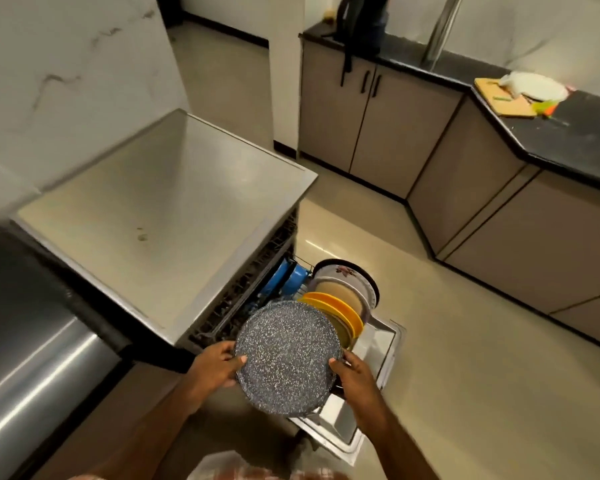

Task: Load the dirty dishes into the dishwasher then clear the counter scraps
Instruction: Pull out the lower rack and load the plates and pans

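The speckled grey plate [288, 358] is gripped by its rim from both sides. The left hand [219, 367] is curled round the left edge with the thumb laid over the face, and the right hand [355, 374] is curled round the right edge, thumb likewise on top. The fingers underneath are hidden. The plate is held tilted, face up, just over the near end of the pulled-out lower rack [302, 289]. The two-handed hold is probably chosen so the plate can be turned on edge and steered down between the tines. Both forearms are reached forward and down, wrists bent inward.

Just beyond, yellow plates [336, 311] are stood on edge, with beige and floral plates [347, 282] behind them, so the free slot is judged to lie at the near end. Blue dishes [284, 277] are seen to the left, deeper in the dishwasher [167, 209]. Far right, a cutting board [510, 105] and scraps [545, 107] are left on the dark surface [575, 133], not yet cleared.
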{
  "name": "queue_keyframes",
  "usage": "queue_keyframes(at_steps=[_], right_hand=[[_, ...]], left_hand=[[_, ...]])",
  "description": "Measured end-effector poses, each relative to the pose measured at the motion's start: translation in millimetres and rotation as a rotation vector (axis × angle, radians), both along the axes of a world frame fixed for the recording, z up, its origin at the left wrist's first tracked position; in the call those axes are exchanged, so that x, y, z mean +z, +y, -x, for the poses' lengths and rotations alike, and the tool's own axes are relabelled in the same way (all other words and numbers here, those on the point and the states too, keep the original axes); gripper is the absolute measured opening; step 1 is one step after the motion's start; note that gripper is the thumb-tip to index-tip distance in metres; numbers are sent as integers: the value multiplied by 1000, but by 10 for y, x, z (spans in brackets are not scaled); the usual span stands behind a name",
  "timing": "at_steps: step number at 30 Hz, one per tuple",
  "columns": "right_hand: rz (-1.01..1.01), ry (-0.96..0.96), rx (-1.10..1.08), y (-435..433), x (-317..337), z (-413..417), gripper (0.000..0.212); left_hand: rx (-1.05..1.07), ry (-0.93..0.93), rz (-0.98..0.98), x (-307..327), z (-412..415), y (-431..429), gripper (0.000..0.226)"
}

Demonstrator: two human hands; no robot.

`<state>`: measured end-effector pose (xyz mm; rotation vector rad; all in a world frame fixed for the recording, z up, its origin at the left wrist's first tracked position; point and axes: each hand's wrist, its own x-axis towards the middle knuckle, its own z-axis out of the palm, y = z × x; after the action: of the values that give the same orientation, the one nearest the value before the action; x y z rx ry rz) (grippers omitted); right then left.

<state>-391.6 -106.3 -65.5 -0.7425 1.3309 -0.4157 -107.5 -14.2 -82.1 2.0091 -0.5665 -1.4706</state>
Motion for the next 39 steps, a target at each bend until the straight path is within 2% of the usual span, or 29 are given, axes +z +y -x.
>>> queue_keyframes(at_steps=[4, 8, 13, 18, 24, 29, 33, 39], right_hand=[[-80, 73, 35, -222, -323, 155, 23], [-100, 102, 28, -457, -670, 169, 25], [-142, 121, 5, -740, -1289, 14, 25], [-142, 189, -12, -912, -2000, -292, 21], [-70, 270, 95, -1015, -2696, -795, 18], [34, 335, 219, -1161, -2941, -1119, 15], [27, 410, 264, -1235, -3277, -1305, 12], [51, 468, 258, -1260, -3730, -1535, 25]], left_hand=[[-35, -17, -109, -234, 103, -326, 38], [-68, -26, -200, -517, 214, -574, 21], [-178, -234, -267, -1064, 337, -838, 53], [-437, -293, -266, -1702, 461, -1059, 62], [-591, -311, -177, -2345, 566, -1245, 34], [-690, -398, -140, -2652, 448, -1392, 14], [-738, -369, -128, -2921, 321, -1503, 15], [-707, -403, -124, -3181, 190, -1600, 11]])
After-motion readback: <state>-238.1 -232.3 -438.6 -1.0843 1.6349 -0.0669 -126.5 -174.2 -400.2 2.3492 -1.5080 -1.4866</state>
